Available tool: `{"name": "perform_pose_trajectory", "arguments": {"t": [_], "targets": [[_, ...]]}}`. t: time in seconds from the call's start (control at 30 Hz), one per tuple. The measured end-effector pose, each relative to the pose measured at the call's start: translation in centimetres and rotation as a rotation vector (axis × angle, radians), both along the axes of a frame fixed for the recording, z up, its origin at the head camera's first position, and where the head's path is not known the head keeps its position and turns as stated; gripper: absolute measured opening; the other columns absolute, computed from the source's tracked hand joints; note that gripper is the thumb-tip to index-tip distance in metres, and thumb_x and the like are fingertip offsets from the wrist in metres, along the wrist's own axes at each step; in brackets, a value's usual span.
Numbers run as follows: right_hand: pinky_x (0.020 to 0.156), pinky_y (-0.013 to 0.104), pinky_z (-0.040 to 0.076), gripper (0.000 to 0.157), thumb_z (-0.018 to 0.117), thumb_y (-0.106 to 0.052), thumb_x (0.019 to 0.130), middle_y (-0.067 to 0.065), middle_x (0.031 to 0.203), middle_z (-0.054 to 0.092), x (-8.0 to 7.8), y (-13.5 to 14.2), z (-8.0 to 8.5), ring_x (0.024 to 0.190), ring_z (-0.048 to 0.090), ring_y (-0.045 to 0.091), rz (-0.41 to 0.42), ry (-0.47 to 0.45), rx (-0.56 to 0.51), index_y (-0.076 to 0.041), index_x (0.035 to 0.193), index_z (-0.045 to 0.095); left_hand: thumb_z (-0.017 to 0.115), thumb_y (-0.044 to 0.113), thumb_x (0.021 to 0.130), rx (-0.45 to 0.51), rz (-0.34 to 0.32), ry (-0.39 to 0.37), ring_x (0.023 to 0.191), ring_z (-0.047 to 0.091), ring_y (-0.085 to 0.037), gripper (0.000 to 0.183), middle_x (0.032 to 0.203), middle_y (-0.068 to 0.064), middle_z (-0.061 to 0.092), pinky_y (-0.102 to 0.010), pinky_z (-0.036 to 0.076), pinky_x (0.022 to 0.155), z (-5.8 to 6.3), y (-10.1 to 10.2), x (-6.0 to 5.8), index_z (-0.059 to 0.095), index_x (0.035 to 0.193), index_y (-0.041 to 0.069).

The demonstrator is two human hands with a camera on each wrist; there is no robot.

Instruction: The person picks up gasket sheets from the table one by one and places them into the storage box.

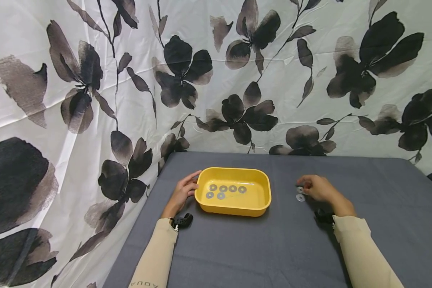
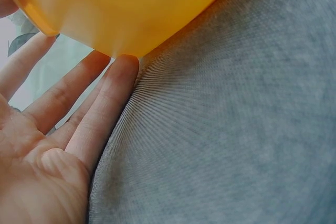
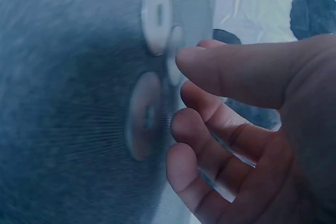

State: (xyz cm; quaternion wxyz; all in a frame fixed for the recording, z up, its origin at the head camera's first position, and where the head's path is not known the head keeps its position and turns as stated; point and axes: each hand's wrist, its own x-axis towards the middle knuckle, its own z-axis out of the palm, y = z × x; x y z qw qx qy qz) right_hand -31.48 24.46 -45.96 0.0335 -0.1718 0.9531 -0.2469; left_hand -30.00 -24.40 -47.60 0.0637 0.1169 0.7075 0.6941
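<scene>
Washers (image 1: 221, 195) lie in two groups as we look down from the head camera: six flat in the yellow tray (image 1: 233, 211), gathered toward its nine o'clock half, and the others (image 1: 300, 198) on the grey cloth (image 1: 259, 248), well apart from the tray at three o'clock. We make out two of these loose ones from above; the right wrist view shows three, so we judge that the hand hides one.

The left hand (image 1: 181, 195) sits at the tray's nine o'clock end, fingers (image 2: 113, 103) extended and spread, their tips against the wall. We see no clench there; we take this light touch as a way to keep the tray from sliding.

The right hand (image 1: 318, 189) is over the loose washers, its fingers loosely bent and the thumb (image 3: 231, 72) at the edge of one washer. We cannot tell whether thumb and forefinger pinch it, as the forefinger's tip is hidden. We judge that the bent fingers suit thin discs lying flat, which offer little but an edge to catch. At twelve o'clock, past the cloth, we see a flowered curtain (image 1: 201, 132).
</scene>
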Motion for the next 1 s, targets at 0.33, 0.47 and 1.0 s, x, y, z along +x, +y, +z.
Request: {"name": "perform_pose_trajectory", "arguments": {"t": [0.33, 0.47, 1.0], "targets": [[0.059, 0.030, 0.041, 0.023, 0.063, -0.004, 0.086, 0.010, 0.086, 0.064, -0.5, 0.3, -1.0, 0.068, 0.052, 0.016, -0.020, -0.026, -0.010, -0.002, 0.110, 0.065, 0.049, 0.001, 0.094, -0.001, -0.006, 0.010, 0.127, 0.051, -0.040, 0.053, 0.141, -0.020, 0.051, -0.039, 0.055, 0.089, 0.4, 0.1, 0.0, 0.041, 0.146, 0.008], [0.061, 0.030, 0.041, 0.020, 0.062, -0.001, 0.086, 0.012, 0.087, 0.061, -0.8, 0.4, -1.4, 0.072, 0.052, 0.018, -0.015, -0.024, -0.013, -0.001, 0.106, 0.063, 0.050, 0.001, 0.094, 0.012, -0.006, 0.005, 0.126, 0.051, -0.041, 0.053, 0.140, -0.022, 0.051, -0.039, 0.055, 0.088, 0.3, 0.1, -0.1, 0.041, 0.146, 0.008], [0.071, 0.037, 0.041, 0.017, 0.068, -0.003, 0.083, 0.017, 0.088, 0.054, -0.4, 0.2, -1.2, 0.080, 0.051, 0.025, -0.013, 0.037, -0.012, 0.003, 0.095, 0.057, 0.049, 0.001, 0.095, 0.007, -0.016, -0.006, 0.126, 0.050, -0.041, 0.053, 0.140, -0.022, 0.051, -0.040, 0.055, 0.090, 0.3, 0.0, -0.1, 0.042, 0.146, 0.009]]}}
